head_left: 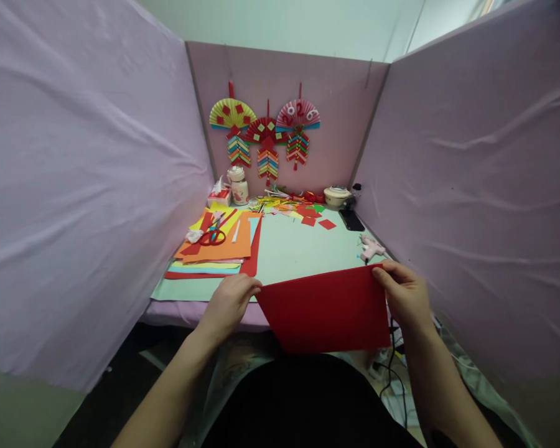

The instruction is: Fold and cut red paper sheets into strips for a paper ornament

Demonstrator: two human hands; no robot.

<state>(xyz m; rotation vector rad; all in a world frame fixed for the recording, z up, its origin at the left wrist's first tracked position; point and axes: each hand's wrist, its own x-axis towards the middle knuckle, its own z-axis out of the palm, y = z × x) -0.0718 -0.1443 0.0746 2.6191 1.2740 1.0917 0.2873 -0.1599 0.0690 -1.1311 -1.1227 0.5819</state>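
A sheet of red paper (pixel 329 311) hangs in front of me at the near edge of the table, its top edge stretched between both hands. My left hand (pixel 233 295) pinches its upper left corner. The upper right corner is gripped by my right hand (pixel 404 289), thumb on the near face. Beyond the right hand lies a pale pink glue gun (pixel 371 247). Left of the sheet is a stack of coloured paper with an orange sheet (pixel 236 249) near the top. Red-handled scissors (pixel 213 236) rest on that stack.
Paper scraps (pixel 284 204) and red squares lie along the back, near a tissue box (pixel 220 195), a jar (pixel 238 186) and a lidded bowl (pixel 336 196). A phone (pixel 351 219) is at right. Paper fan decorations (pixel 267 134) hang on the back panel. Cloth-covered panels (pixel 471 155) enclose the sides.
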